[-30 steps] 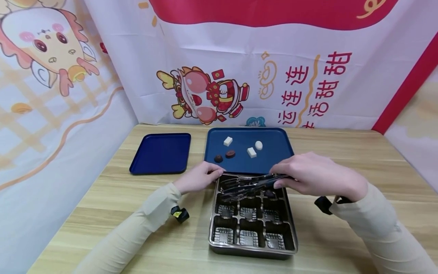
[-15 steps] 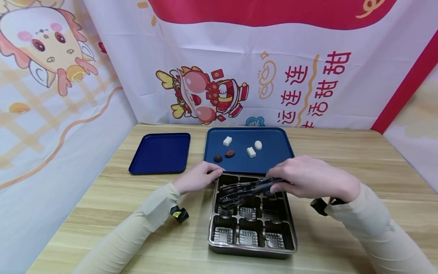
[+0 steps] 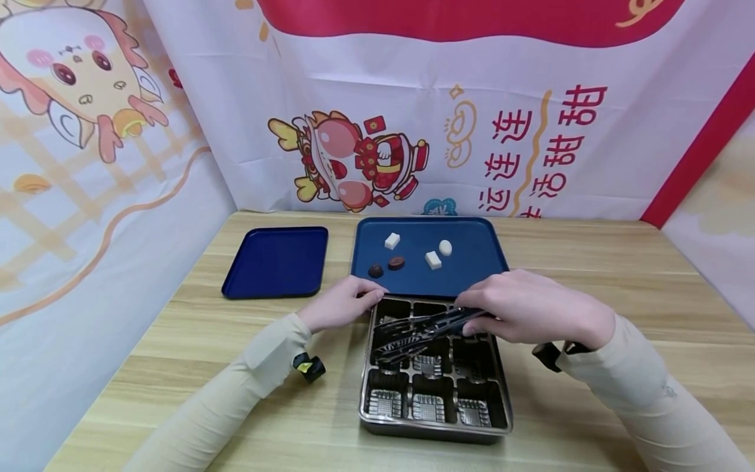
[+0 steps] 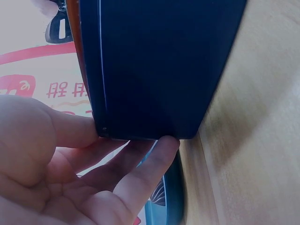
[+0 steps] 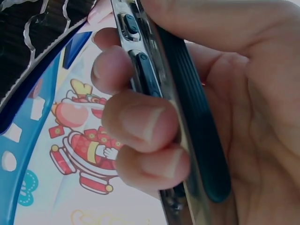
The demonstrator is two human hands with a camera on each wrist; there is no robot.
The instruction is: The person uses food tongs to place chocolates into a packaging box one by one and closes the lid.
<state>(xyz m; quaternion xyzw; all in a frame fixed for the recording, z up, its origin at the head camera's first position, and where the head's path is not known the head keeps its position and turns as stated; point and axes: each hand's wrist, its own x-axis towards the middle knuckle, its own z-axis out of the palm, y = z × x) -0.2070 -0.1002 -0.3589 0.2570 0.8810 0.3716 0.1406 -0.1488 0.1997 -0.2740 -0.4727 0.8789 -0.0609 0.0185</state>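
Observation:
A dark box (image 3: 436, 434) divided into compartments stands on the table, with ridged liners in several of them. My left hand (image 3: 339, 307) holds its far left corner. In the left wrist view, thumb and fingers bend round the end of the box's dark wall (image 4: 154, 70). My right hand (image 3: 533, 308) grips a pair of metal tongs with dark handle grips (image 5: 199, 140), fingers wrapped round the handle. The tongs' tips spread slightly apart over the left side of the box, above the middle row, and no piece shows between them.
Beyond the box lies a blue tray (image 3: 413, 285) with two white blocks, a white egg-shaped piece (image 3: 445, 248), a brown oval chocolate (image 3: 396, 263) and a dark round chocolate (image 3: 375, 271). A darker blue tray (image 3: 277, 262) sits at left. Printed cloth (image 3: 377, 65) hangs behind.
My right hand has shifted a little left and nearer, bringing the tongs' tips from the far row toward the middle row. The left hand keeps its place on the corner.

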